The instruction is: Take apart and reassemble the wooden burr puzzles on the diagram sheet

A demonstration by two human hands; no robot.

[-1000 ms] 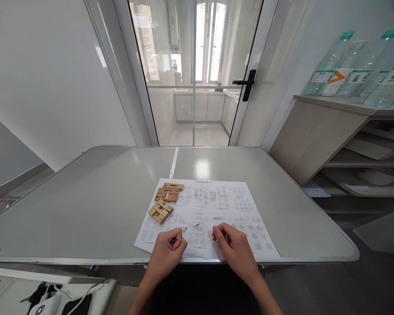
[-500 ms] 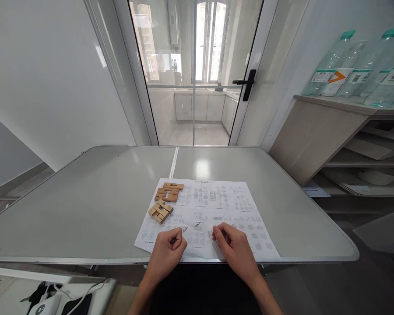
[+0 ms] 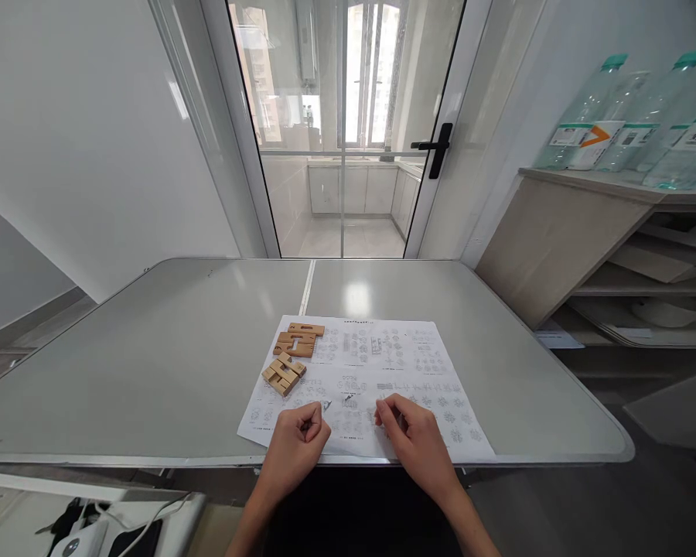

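My left hand (image 3: pixel 301 435) is curled into a loose fist on the near edge of a printed sheet (image 3: pixel 383 379). To its right, my right hand (image 3: pixel 414 435) rests on the same sheet, fingers folded in. Neither fist shows anything in it. Beyond my left hand, a cluster of light wooden puzzle pieces (image 3: pixel 291 366) with notches lies tilted on the paper. Just behind it are several darker wooden puzzle pieces (image 3: pixel 318 331) with cut-out slots, set close together. Small line diagrams cover the sheet.
The grey table (image 3: pixel 151 363) has a seam across it. A glass door (image 3: pixel 325 201) stands behind. At right, plastic bottles (image 3: pixel 609 116) top a wooden shelf unit (image 3: pixel 562 224). Cables and a white device (image 3: pixel 81 538) lie on a lower surface at left.
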